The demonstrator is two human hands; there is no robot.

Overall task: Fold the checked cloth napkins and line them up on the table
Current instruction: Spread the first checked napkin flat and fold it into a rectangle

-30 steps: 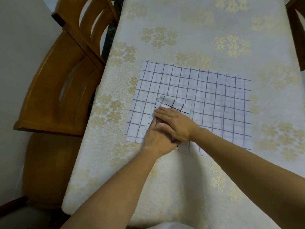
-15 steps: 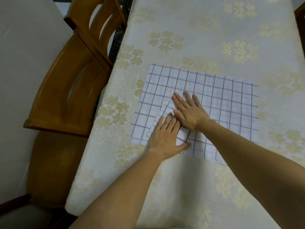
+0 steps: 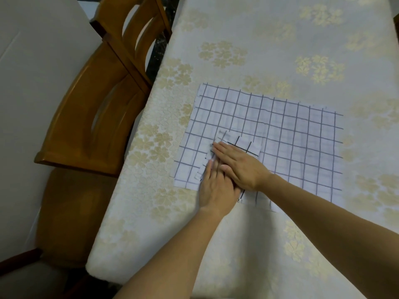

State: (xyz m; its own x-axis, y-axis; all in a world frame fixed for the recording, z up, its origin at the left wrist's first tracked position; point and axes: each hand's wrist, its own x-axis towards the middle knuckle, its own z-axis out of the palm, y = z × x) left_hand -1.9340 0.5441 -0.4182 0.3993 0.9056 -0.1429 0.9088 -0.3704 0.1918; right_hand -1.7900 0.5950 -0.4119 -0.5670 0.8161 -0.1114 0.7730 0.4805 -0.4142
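Folded napkin (image 3: 244,146): small, bold-checked, several layers. It lies on top of a larger checked cloth (image 3: 291,134), which is spread flat toward the left side of the table (image 3: 259,39). The layer edges on the fold's left side fan out in steps and are not squared.

Right hand (image 3: 239,167): palm down on the folded napkin, fingers straight and together, gripping nothing. Left hand (image 3: 216,186): also flat with fingers extended, pressing the near-left part of the fold, its fingertips touching the right hand. Judged step: flattening the crease before the napkin is set in line.

Risks from here:
- Both palms bear on two cloths at once. Any sideways stroke may drag the flat cloth underneath and wrinkle it, since nothing pins it.
- The staggered layers are being pressed as they lie, so the crease may set crooked — it would then need refolding.
- Once the pressure is lifted, the stack may spring open if the fold has not taken.
- Sliding the napkin leftward brings it near the table edge beside the wooden chair (image 3: 86,117).
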